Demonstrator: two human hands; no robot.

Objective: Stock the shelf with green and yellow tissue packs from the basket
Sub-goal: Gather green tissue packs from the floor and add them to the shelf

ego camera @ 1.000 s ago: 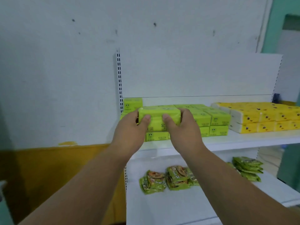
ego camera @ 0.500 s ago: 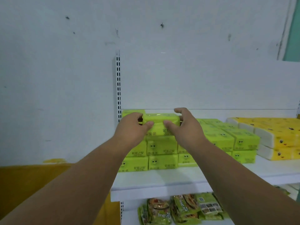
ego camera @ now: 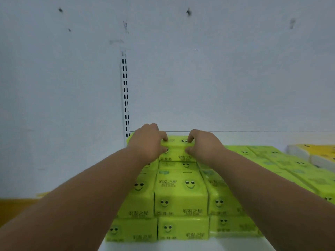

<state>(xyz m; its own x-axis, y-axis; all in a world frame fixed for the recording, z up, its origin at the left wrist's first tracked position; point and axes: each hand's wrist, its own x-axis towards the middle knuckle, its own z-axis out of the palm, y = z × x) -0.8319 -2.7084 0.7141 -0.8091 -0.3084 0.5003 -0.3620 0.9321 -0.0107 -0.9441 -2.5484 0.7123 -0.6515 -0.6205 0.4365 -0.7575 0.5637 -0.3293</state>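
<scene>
The left hand (ego camera: 147, 143) and the right hand (ego camera: 204, 146) each clasp an end of one lime-green plastic-wrapped tissue pack printed with smiley faces (ego camera: 176, 149), fingers curled over its top edge and thumbs pressed to its front face. That pack sits at the back of the stack, on top of the other green packs (ego camera: 180, 192) and close to the white back panel of the shelf (ego camera: 235, 98); whether it has fully settled or is a touch above the pack below cannot be told from this angle. Judging by what lies here, the job is well along — the green packs fill several columns, two and three layers deep, down to the front lip of the white shelf board (ego camera: 181, 246), and more green ones run off to the right (ego camera: 290, 165). Beyond those, at the far right edge, a few yellow-and-white tissue packs (ego camera: 315, 153) are already in place. The basket is out of view, so how many packs remain is unknown. A slotted metal upright (ego camera: 125, 95) stands just left of the stack — it and the back panel bound the corner, and nothing else appears to block the placement.
</scene>
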